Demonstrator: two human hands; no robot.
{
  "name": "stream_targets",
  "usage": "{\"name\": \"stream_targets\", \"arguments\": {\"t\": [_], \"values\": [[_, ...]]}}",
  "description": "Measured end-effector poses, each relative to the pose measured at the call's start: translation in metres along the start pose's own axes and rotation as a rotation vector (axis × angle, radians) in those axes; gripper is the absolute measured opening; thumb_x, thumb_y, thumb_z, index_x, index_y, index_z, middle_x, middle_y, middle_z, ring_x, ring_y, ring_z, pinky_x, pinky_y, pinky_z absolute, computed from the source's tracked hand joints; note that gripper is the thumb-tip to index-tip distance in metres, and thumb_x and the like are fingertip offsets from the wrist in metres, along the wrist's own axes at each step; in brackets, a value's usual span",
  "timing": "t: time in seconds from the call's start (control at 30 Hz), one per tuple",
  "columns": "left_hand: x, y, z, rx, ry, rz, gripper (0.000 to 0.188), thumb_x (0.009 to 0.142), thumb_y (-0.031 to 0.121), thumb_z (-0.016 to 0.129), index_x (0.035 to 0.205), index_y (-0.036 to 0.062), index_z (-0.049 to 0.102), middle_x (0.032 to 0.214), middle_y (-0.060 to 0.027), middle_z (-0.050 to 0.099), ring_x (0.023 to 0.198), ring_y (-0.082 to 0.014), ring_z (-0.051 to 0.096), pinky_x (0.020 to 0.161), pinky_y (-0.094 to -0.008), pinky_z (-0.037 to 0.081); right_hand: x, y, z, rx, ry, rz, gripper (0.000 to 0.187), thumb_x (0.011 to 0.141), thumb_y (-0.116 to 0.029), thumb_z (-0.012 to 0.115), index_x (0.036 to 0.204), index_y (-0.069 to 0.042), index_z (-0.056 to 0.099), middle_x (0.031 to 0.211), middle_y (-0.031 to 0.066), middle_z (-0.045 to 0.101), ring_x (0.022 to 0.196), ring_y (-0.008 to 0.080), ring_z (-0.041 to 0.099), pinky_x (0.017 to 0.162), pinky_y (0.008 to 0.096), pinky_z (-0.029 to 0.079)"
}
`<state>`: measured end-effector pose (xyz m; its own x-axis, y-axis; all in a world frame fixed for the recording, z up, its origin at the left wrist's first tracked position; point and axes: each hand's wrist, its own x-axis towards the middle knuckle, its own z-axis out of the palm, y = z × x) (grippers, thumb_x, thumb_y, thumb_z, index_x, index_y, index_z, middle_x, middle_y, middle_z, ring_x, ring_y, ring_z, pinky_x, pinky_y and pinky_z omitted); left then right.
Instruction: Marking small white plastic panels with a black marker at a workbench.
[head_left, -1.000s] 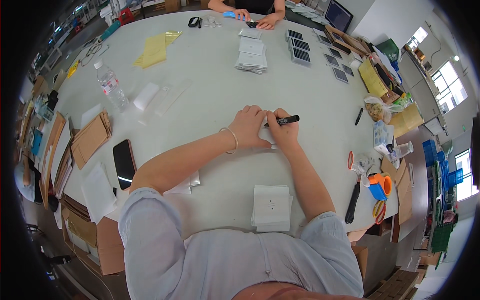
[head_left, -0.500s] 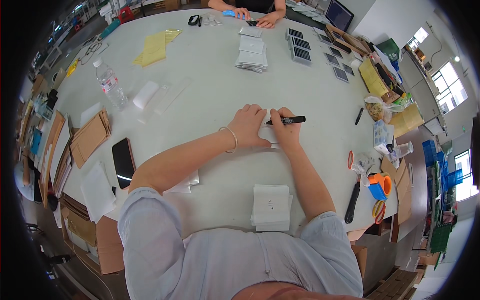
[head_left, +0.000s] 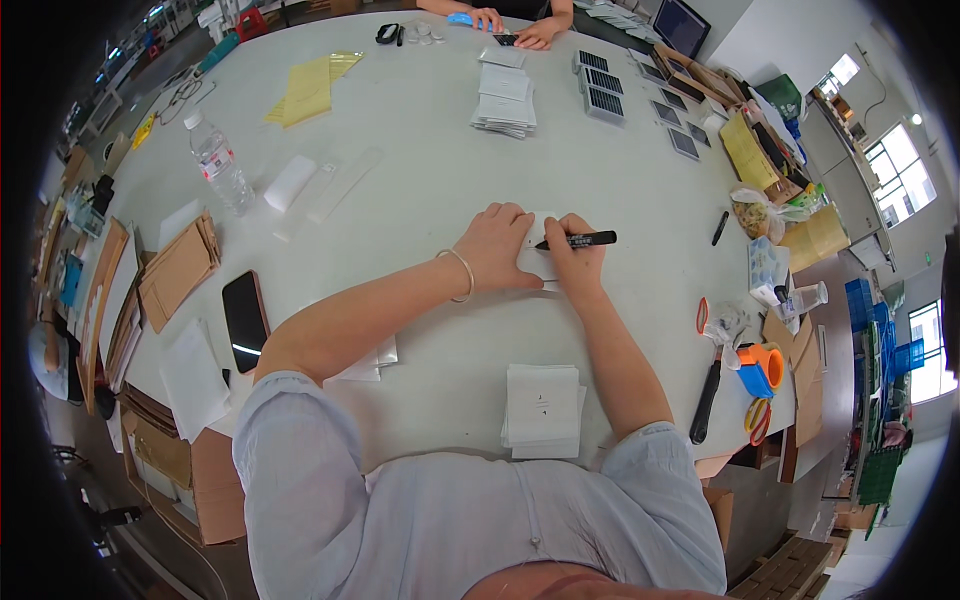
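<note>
In the middle of the table, a small white card [head_left: 537, 262] lies between my hands, partly hidden by them. My left hand [head_left: 497, 246] rests flat across its left side, fingers stretched and thumb apart along the near edge. My right hand [head_left: 576, 256] is closed around a black marker [head_left: 590, 239], whose tip points left at the card's upper part. Between my forearms and my body sits a stack of white cards [head_left: 543, 425]; its top one bears small dark marks. Partly under my left forearm are some more white sheets [head_left: 365, 366].
A phone [head_left: 245, 315] and brown cardboard pieces [head_left: 178, 275] lie left, near a water bottle [head_left: 219, 165]. At right are another marker [head_left: 720, 228], a tape dispenser [head_left: 760, 370], scissors [head_left: 758, 418] and a black-handled tool [head_left: 706, 402]. White packets [head_left: 504, 100] stand far ahead, before a co-worker's hands [head_left: 541, 34].
The marker and my right hand have shifted slightly right, showing more of the white card. My left hand stays on it almost unmoved.
</note>
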<state>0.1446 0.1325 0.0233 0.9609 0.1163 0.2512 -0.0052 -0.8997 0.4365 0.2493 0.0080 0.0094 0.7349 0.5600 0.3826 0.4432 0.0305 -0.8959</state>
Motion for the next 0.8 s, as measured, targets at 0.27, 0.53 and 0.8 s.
{"name": "stream_targets", "arguments": {"t": [0.27,0.53,0.8], "values": [[0.0006,0.0062,-0.0043,-0.011,-0.021,-0.040,0.082,0.058,0.044,0.079,0.120,-0.0010,0.049,0.118,-0.0152,0.047,0.109,-0.0326,0.045,0.097,-0.0385,0.039,-0.0076,0.0028,-0.0011,0.075,-0.024,-0.057,0.026,0.083,-0.008,0.063,0.062,-0.003,0.048,0.052,-0.0028,0.044,0.050,0.0048,0.036,0.045,0.0250,0.032],[0.0003,0.0042,-0.0011,0.024,0.004,-0.027,0.080,0.058,0.043,0.079,0.118,-0.0012,0.050,0.116,-0.0149,0.048,0.107,-0.0321,0.046,0.095,-0.0384,0.041,-0.0072,0.0071,0.0017,0.003,-0.011,-0.025,0.026,0.083,-0.010,0.062,0.062,-0.003,0.050,0.052,-0.0002,0.046,0.049,0.0070,0.038,0.045,0.0264,0.033],[-0.0010,0.0077,-0.0041,0.017,-0.008,-0.032,0.079,0.059,0.042,0.079,0.120,-0.0002,0.050,0.116,-0.0151,0.048,0.107,-0.0320,0.046,0.096,-0.0385,0.040,-0.0067,0.0104,-0.0020,0.030,-0.038,-0.011,0.027,0.083,-0.011,0.063,0.061,-0.003,0.048,0.053,-0.0009,0.046,0.050,0.0062,0.037,0.047,0.0254,0.034]]}}
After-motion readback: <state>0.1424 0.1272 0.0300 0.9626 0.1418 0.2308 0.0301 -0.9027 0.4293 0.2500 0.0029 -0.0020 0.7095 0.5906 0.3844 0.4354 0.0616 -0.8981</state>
